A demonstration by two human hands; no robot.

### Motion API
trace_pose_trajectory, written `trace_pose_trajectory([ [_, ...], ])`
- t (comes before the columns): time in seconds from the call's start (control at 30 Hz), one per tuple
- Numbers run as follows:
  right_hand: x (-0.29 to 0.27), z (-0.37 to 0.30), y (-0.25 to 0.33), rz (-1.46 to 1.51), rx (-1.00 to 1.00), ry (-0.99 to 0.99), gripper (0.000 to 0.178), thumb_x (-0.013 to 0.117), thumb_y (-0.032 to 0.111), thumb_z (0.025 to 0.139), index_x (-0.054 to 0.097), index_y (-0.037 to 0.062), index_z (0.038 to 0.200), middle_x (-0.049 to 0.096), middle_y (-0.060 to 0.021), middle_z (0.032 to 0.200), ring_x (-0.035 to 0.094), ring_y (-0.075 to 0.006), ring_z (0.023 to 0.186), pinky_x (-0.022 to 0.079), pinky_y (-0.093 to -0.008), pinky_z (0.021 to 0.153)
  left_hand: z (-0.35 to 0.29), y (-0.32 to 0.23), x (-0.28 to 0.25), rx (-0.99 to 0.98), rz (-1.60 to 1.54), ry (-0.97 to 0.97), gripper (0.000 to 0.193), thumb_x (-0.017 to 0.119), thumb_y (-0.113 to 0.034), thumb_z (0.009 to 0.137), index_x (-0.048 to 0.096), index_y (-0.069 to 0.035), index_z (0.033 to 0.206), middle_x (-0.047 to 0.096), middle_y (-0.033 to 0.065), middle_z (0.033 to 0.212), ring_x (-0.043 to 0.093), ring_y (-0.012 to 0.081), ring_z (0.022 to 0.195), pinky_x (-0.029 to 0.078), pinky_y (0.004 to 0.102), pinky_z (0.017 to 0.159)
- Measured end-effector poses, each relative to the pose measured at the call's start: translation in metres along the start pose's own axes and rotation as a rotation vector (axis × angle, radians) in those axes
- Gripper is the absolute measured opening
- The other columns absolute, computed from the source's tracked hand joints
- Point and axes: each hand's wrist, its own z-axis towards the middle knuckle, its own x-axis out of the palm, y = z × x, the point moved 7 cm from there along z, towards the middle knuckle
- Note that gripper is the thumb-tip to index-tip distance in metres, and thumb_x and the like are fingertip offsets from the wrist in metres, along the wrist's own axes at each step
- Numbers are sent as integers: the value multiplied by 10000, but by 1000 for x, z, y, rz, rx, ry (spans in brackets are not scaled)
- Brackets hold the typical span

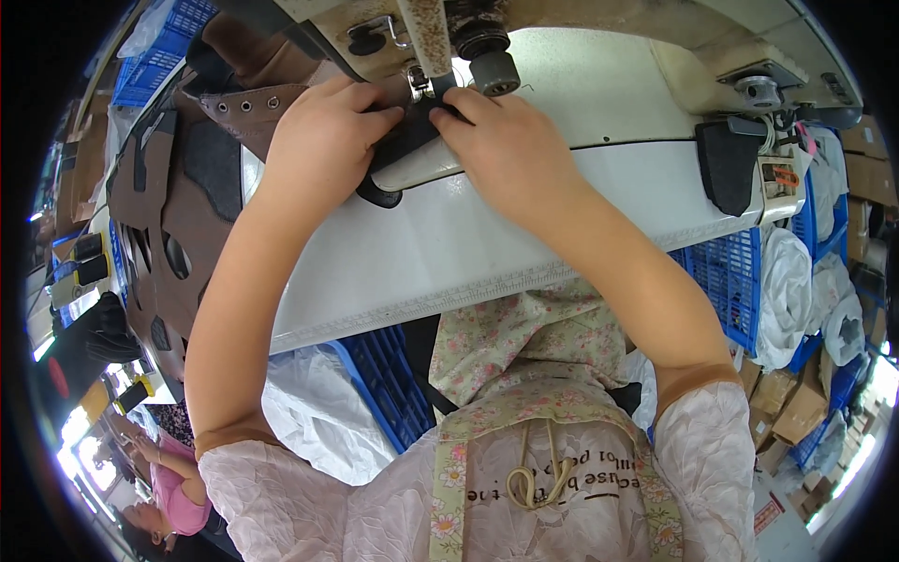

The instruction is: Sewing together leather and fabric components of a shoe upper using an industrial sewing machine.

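A dark strip-like piece of leather or fabric (412, 136) lies under the needle area of a sewing machine (429, 37), close to the presser foot (418, 86). My left hand (328, 140) grips its left side with curled fingers, the thumb pointing toward the foot. On the right side, my right hand (510, 150) pinches the same piece between thumb and forefinger. A brown leather part with metal eyelets (248, 105) extends left from beneath my left hand; whether it joins the dark piece is hidden.
Brown cut leather parts (150, 220) pile up at the left. A black pad-like piece (729, 167) hangs by the machine's right end. A ruler strip (440, 298) edges the white table (412, 248). Blue crates (730, 281) stand right; a person in pink (183, 492) sits lower left.
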Motion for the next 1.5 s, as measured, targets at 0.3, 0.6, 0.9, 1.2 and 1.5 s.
trace_pose_trajectory([
  [0.3, -1, 1, 10, 9, -69, -71, 129, 614, 116, 747, 673, 53, 842, 641, -53, 895, 612, -221, 940, 498, -369, 828, 1, -2, -3, -29, 33, -23, 351, 621, 43, 653, 722, -81, 966, 667, 36, 1011, 611, 271, 901, 506, 382, 811],
  [0.6, 5, -1, 6, 36, -31, 4, 155, 603, 111, 748, 683, 48, 865, 665, -58, 971, 614, -219, 995, 506, -359, 838, -1, 4, -2, -39, 13, 41, 409, 621, 57, 659, 722, -96, 1025, 684, 52, 1105, 627, 292, 891, 509, 391, 820],
  [0.9, 5, -2, 5, -2, -24, -13, 261, 634, 89, 777, 693, 54, 1028, 652, -46, 1040, 637, -211, 985, 517, -357, 802, 0, 3, -3, -19, 21, 37, 417, 623, 49, 649, 726, -99, 1025, 685, 57, 1105, 629, 295, 893, 512, 390, 812],
  [1.2, 3, -3, 5, 10, 22, -44, 242, 597, 94, 760, 682, 12, 971, 675, -87, 1019, 631, -239, 1036, 521, -364, 873, 0, 2, -4, -11, 18, 25, 429, 621, 41, 640, 729, -103, 1030, 685, 69, 1105, 632, 297, 908, 513, 394, 822],
  [1.5, 5, -3, -1, 12, 40, -63, 272, 625, 80, 783, 703, 78, 1044, 652, -31, 1069, 642, -222, 891, 524, -358, 767, 3, -5, -6, 25, 36, -51, 308, 627, 11, 649, 724, -73, 930, 681, 38, 996, 626, 268, 860, 523, 380, 767],
])
